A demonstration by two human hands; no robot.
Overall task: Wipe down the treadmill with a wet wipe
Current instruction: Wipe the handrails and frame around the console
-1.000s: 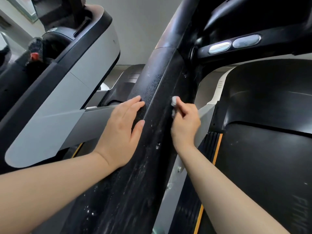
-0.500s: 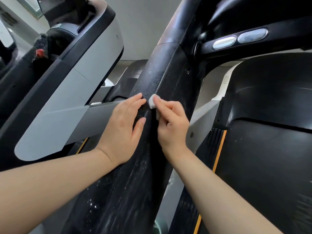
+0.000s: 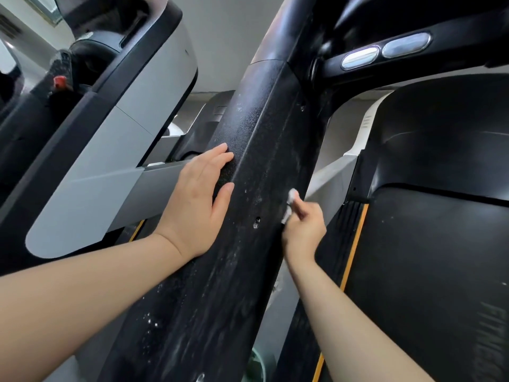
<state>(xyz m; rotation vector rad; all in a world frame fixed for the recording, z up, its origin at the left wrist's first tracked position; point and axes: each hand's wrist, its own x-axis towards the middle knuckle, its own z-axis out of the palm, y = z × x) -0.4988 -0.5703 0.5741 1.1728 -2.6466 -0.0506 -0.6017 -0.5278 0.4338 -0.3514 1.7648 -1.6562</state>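
A big black post (image 3: 256, 188) of the treadmill runs up the middle, leaning from the bottom toward the top right. Its skin is rough and bumpy. It is dirty: pale dust, white specks and long smeary streaks cover much of it, most of all lower down. A small hole (image 3: 257, 219) with a shiny bit sits in the post near the hands.

The wet wipe (image 3: 291, 196) is small, white and scrunched into a wad. It is pressed against the right edge of the post, about halfway up. The right hand (image 3: 303, 230) holds it, with the fingers (image 3: 301, 206) curled tight and pinched together on the wipe. Only a little of the wipe pokes out above and below the fingertips.

The left hand (image 3: 198, 208) lies flat on the left side of the post. Its fingers are straight and close together, with the thumb a bit apart, and it holds nothing.

To the right is the dark running belt (image 3: 427, 257) with an orange stripe (image 3: 355, 238) along its side. Up top, a black handlebar (image 3: 413, 53) carries two shiny oval pads (image 3: 385, 52). On the left stands another machine (image 3: 124, 139) in grey and black, with a small red part (image 3: 59, 81) near its top.
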